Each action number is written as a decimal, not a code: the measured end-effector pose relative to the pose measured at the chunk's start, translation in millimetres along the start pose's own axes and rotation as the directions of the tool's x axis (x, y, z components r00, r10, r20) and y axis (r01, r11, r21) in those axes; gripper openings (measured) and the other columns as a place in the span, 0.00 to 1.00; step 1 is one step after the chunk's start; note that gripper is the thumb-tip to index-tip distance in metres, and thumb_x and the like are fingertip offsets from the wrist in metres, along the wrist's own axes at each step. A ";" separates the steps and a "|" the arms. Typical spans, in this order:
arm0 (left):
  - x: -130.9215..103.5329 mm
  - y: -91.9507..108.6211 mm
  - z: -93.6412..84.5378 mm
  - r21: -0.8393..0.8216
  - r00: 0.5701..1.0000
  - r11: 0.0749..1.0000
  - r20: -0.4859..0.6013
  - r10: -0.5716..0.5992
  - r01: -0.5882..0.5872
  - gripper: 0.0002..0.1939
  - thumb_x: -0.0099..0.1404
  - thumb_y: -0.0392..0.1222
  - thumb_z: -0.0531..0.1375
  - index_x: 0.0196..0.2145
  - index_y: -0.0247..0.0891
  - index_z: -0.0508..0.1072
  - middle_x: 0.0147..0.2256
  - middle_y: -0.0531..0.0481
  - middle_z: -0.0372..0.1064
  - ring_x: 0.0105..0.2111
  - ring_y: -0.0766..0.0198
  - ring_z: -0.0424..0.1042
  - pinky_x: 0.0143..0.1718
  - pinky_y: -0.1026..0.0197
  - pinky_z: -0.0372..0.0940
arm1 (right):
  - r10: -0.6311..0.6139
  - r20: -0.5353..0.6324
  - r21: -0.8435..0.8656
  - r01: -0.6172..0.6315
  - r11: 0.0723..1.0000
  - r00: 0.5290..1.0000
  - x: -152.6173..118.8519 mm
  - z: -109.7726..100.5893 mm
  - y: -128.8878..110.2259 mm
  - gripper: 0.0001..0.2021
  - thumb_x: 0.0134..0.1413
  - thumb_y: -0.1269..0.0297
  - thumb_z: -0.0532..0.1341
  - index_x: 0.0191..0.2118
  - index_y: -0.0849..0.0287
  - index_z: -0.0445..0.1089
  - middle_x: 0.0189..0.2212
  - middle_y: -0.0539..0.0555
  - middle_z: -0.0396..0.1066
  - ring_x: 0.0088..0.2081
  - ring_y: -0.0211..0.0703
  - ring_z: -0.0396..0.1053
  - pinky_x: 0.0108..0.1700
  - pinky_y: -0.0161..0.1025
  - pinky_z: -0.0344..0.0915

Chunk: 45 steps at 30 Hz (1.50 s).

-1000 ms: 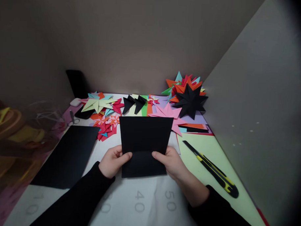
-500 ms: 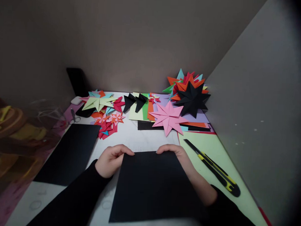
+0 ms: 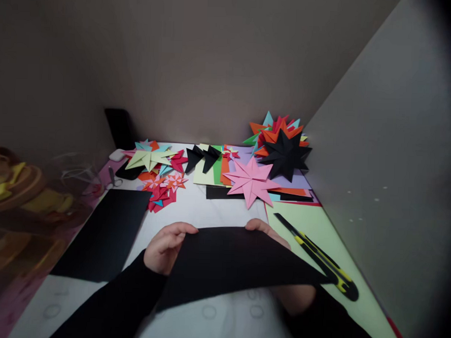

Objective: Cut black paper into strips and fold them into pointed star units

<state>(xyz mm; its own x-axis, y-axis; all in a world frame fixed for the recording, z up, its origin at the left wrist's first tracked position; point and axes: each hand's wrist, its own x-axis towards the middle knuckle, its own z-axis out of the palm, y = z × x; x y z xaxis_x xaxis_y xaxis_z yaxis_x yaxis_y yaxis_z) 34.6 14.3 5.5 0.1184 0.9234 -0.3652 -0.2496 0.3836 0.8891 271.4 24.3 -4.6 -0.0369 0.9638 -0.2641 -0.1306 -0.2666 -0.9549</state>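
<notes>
Both my hands hold a sheet of black paper (image 3: 240, 265) in front of me, its near edge bowed and lifted over the white table surface (image 3: 216, 210). My left hand (image 3: 167, 246) pinches its far left corner, thumb underneath or behind and partly hidden. At the far right corner, my right hand (image 3: 266, 230) grips the edge with its fingers, while the sheet covers most of the palm. A second black sheet (image 3: 105, 234) lies flat to the left. Beside my right hand, a yellow and black box cutter (image 3: 318, 256) rests on pale green paper (image 3: 298, 216), blade out.
Folded paper stars lie at the back: a pink star (image 3: 251, 182), a black star (image 3: 286, 154) and a pale yellow star (image 3: 149, 159). Coloured sheets (image 3: 206, 171) are stacked under some. Small scissors (image 3: 114, 179) and a dark phone-like object (image 3: 118, 127) are back left. A wall (image 3: 388, 160) borders the right.
The near edge of the black sheet has risen and tilted up, with the printed table surface now showing below it. My right hand has shifted slightly right along the far edge.
</notes>
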 end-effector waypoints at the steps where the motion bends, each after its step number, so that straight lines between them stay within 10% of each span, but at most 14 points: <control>1: 2.0 -1.7 1.0 -0.036 1.000 0.999 -0.014 0.008 -0.008 0.13 0.48 0.46 0.63 0.30 0.37 0.76 0.25 0.47 0.74 0.23 0.59 0.72 0.24 0.60 0.63 | -0.005 0.003 0.023 0.005 1.000 1.000 1.2 2.3 1.0 0.16 0.34 0.49 0.65 0.26 0.56 0.70 0.19 0.53 0.70 0.20 0.44 0.67 0.22 0.39 0.63; 7: 17.8 -14.0 11.1 -0.071 0.985 0.997 -0.172 0.003 -0.016 0.17 0.39 0.47 0.70 0.20 0.34 0.69 0.21 0.48 0.73 0.21 0.65 0.70 0.18 0.68 0.57 | -0.030 -0.048 0.252 0.041 0.967 0.998 9.8 15.1 14.7 0.15 0.34 0.55 0.69 0.21 0.57 0.65 0.16 0.47 0.64 0.18 0.35 0.61 0.21 0.34 0.57; 18: 20.7 -7.1 -6.4 0.430 0.907 0.889 -0.292 0.304 -0.159 0.14 0.53 0.46 0.62 0.18 0.37 0.65 0.12 0.59 0.58 0.13 0.73 0.53 0.15 0.69 0.49 | -0.085 -0.208 0.024 0.092 0.995 0.974 25.2 -5.6 18.4 0.16 0.44 0.55 0.65 0.20 0.59 0.63 0.14 0.47 0.63 0.17 0.33 0.58 0.20 0.31 0.52; 22: 0.3 -2.8 3.6 0.777 0.761 0.426 0.102 0.640 -0.463 0.07 0.58 0.39 0.58 0.23 0.37 0.70 0.18 0.53 0.65 0.20 0.68 0.63 0.24 0.65 0.58 | -0.028 -0.132 0.031 0.033 0.999 0.991 20.7 3.1 20.8 0.15 0.43 0.55 0.65 0.20 0.60 0.63 0.13 0.47 0.64 0.15 0.31 0.57 0.18 0.30 0.50; 26: -18.7 -22.1 21.8 0.693 0.578 -0.077 0.652 0.491 -0.717 0.11 0.63 0.35 0.53 0.41 0.39 0.73 0.33 0.46 0.75 0.37 0.59 0.71 0.41 0.57 0.63 | 0.084 -0.019 -0.061 -0.085 0.994 0.996 13.5 17.7 26.0 0.16 0.43 0.54 0.64 0.20 0.59 0.62 0.12 0.46 0.64 0.14 0.31 0.57 0.18 0.30 0.51; 33: -17.2 -78.8 25.2 0.724 0.723 -0.241 0.682 0.106 -0.647 0.41 0.61 0.62 0.49 0.62 0.31 0.47 0.62 0.38 0.47 0.63 0.50 0.40 0.58 0.47 0.48 | 0.059 -0.032 -0.372 -0.067 0.926 0.998 14.1 26.7 33.2 0.09 0.45 0.58 0.61 0.24 0.58 0.63 0.14 0.45 0.64 0.15 0.36 0.62 0.18 0.32 0.58; 45: -21.2 -81.3 24.6 0.803 0.811 -0.177 0.583 0.045 -0.568 0.40 0.62 0.60 0.50 0.62 0.31 0.47 0.63 0.40 0.40 0.63 0.52 0.39 0.59 0.48 0.47 | -0.107 -0.011 -0.595 0.080 0.800 0.994 17.2 23.4 43.4 0.13 0.47 0.64 0.59 0.41 0.54 0.61 0.17 0.42 0.62 0.18 0.39 0.66 0.21 0.34 0.59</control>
<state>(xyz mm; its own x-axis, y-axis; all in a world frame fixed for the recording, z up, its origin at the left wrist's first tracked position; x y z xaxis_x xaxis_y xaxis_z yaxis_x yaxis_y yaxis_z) 76.1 -36.8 -52.3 0.6455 0.7578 -0.0951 0.7493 -0.6041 0.2714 241.9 29.3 -47.5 -0.0119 0.9868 -0.1614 0.4822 -0.1357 -0.8655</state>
